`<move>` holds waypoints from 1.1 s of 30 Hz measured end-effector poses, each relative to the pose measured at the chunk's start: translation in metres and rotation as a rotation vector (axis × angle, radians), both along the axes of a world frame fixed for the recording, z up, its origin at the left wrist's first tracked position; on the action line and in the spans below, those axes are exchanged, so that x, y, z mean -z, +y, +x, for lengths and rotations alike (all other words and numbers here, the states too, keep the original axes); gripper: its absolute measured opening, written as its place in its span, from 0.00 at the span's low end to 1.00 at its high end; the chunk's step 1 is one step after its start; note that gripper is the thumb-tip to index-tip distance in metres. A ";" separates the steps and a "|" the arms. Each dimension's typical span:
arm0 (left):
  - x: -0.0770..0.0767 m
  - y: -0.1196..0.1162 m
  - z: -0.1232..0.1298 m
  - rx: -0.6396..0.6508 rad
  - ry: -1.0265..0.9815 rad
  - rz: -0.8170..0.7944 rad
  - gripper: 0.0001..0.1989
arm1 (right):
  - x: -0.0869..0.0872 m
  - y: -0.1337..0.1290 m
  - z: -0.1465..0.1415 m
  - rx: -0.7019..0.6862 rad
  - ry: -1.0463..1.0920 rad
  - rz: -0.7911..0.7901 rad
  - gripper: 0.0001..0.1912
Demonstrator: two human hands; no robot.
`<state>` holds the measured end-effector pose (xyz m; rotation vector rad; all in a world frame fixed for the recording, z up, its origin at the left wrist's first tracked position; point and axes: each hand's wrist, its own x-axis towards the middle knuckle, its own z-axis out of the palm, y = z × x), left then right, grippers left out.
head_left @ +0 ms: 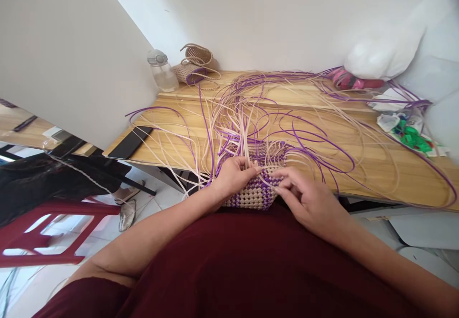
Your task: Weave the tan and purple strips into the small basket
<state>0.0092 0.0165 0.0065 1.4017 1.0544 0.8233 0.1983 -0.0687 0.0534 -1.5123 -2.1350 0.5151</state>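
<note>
A partly woven basket (251, 197) in beige and purple strips rests at the table's front edge, close against my body. Long loose strips (236, 103) fan out from its top across the table. My left hand (234, 174) lies on the basket's upper left side, thumb and fingers pinched on a beige strip. At the basket's right side, my right hand (304, 193) has its fingers curled, with thumb and fingertips closed on the end of a thin pale strip (267, 182) that runs towards the left hand.
The wooden table (358, 165) carries a black phone (131, 142), a clear bottle (163, 71), finished woven baskets (191, 71), a white plastic bag (383, 55) and green packaging (412, 136). A red plastic stool (60, 232) and another person's foot (127, 213) are at the left.
</note>
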 end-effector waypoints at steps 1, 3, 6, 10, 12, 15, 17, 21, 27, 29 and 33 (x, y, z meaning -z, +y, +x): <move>0.000 0.000 0.000 0.001 0.018 0.016 0.15 | -0.001 -0.001 0.003 -0.010 -0.069 0.092 0.13; -0.001 0.000 0.000 0.005 0.048 0.037 0.16 | -0.002 -0.003 0.009 -0.077 -0.267 0.245 0.15; -0.001 0.000 -0.001 0.008 0.074 0.053 0.16 | 0.000 -0.004 0.015 -0.164 -0.507 0.314 0.15; -0.001 0.000 -0.002 0.026 0.069 0.050 0.17 | -0.001 -0.005 0.010 -0.249 -0.536 0.128 0.11; -0.001 0.000 -0.003 0.045 0.058 0.034 0.18 | -0.006 -0.003 0.005 -0.305 -0.484 0.050 0.10; -0.002 0.000 -0.005 0.078 0.026 0.019 0.18 | -0.018 0.014 -0.003 -0.309 -0.378 0.100 0.12; -0.003 0.000 -0.006 0.097 0.006 0.012 0.18 | -0.023 0.032 -0.005 -0.261 -0.294 0.147 0.10; -0.005 -0.002 -0.009 0.119 -0.038 -0.032 0.16 | -0.021 0.065 -0.003 -0.170 -0.227 0.081 0.06; -0.007 -0.004 -0.010 0.105 -0.087 -0.118 0.14 | -0.012 0.071 -0.006 -0.142 -0.216 0.065 0.05; -0.007 -0.003 -0.009 0.105 -0.083 -0.120 0.15 | -0.011 0.069 -0.009 -0.149 -0.219 0.063 0.06; -0.006 -0.004 -0.007 0.092 -0.083 -0.127 0.16 | -0.026 0.074 0.001 -0.217 -0.308 0.056 0.06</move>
